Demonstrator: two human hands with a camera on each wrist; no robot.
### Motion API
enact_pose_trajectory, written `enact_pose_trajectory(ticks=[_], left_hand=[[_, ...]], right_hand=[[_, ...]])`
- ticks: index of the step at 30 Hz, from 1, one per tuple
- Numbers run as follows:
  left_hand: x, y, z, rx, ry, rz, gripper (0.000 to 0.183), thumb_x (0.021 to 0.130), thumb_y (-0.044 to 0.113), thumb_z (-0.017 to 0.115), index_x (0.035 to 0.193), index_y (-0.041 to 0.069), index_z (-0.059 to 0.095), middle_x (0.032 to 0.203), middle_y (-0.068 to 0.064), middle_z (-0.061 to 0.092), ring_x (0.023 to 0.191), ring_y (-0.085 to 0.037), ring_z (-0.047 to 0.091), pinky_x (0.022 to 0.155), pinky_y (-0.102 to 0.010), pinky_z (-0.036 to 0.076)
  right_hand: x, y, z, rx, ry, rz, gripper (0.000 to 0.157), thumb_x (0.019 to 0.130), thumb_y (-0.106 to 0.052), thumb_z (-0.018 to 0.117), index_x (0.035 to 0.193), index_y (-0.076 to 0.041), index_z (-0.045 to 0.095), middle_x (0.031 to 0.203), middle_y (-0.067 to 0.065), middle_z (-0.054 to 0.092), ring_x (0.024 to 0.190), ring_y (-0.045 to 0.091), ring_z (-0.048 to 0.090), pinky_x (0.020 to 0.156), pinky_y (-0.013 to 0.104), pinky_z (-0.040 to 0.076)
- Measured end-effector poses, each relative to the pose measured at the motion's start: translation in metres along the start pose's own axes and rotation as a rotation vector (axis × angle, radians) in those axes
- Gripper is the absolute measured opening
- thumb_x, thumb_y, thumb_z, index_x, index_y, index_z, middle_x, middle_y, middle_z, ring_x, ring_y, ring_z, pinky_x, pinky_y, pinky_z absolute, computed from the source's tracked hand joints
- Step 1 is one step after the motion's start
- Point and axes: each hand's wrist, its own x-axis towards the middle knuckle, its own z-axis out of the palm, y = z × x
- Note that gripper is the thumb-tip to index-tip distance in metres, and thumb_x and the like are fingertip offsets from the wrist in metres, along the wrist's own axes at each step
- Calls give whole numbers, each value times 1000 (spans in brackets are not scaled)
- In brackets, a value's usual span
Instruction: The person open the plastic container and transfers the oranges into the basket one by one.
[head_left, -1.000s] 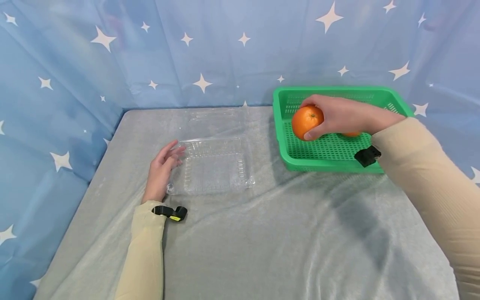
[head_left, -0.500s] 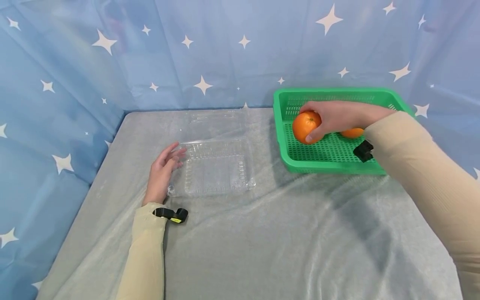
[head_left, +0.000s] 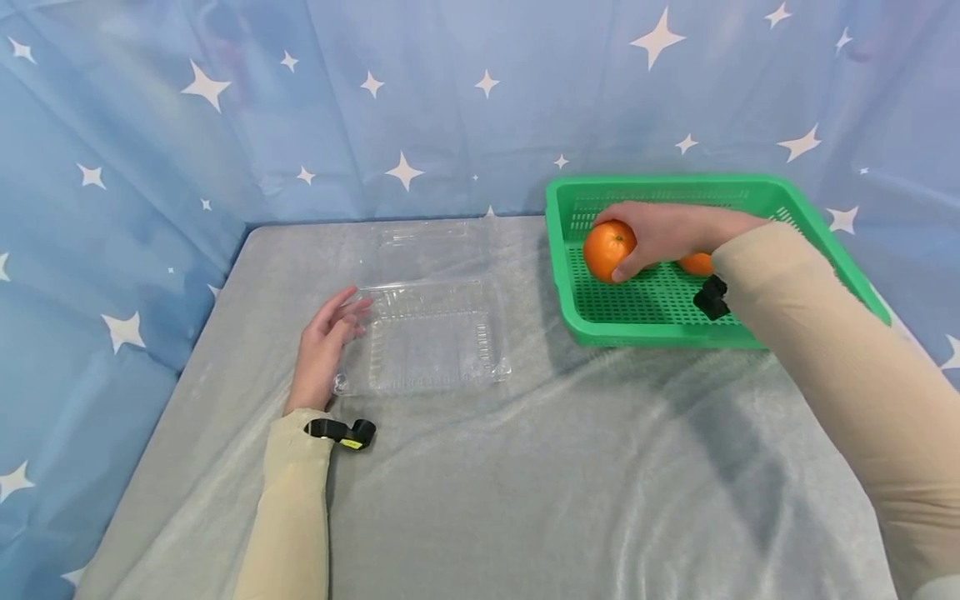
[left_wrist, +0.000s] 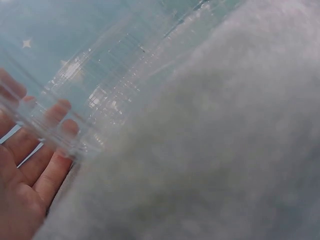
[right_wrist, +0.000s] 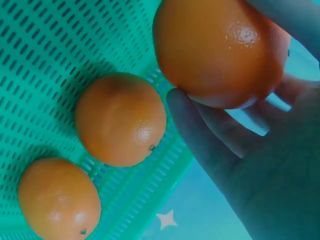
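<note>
My right hand [head_left: 663,229] grips an orange [head_left: 609,250] between thumb and fingers, inside the left part of a green plastic basket [head_left: 675,336]. In the right wrist view this orange [right_wrist: 220,50] is large and close, with the fingers around it. Two more oranges lie on the basket's floor: one orange [right_wrist: 120,120] beside the fingertips and another orange [right_wrist: 59,200] farther off. At the left, my left hand [head_left: 322,350] has loosely extended fingers at the left wall of a clear plastic clamshell box [head_left: 429,346]. Through the clear plastic, fingers [left_wrist: 52,172] show in the left wrist view.
The box's raised clear lid [head_left: 431,250] lies back behind its base. Grey cloth [head_left: 487,483] with soft folds covers the table. A blue curtain [head_left: 450,108] with white stars hangs along the back and left side. Each sleeve carries a black wrist camera [head_left: 712,297].
My right hand and forearm have shifted slightly left, with the orange still in the grip. The left hand and the box stay put.
</note>
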Motion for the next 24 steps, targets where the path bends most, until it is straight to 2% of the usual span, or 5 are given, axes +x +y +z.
enact_pose_trajectory(ticks=[4,14,24], left_hand=[[0,0,0,7,2,15,40,94,14,41,133,23,41,127,-11,50,116,-23,46,94,-44,36],[-1,0,0,13,5,21,40,94,14,41,133,23,41,126,-12,50,116,-24,46,94,-43,37],[0,-2,0,11,6,20,40,94,14,41,134,22,41,126,-10,51,115,-23,46,94,-43,38]], right_hand=[[4,2,1,-12,4,4,76,72,-34,73,133,-13,32,125,13,32,99,30,45,73,42,43],[12,6,3,20,-46,20,83,72,-30,74,136,-10,25,124,16,38,101,31,45,75,44,42],[18,12,9,27,-22,35,84,70,-33,75,136,-11,27,127,15,38,103,32,45,77,46,41]])
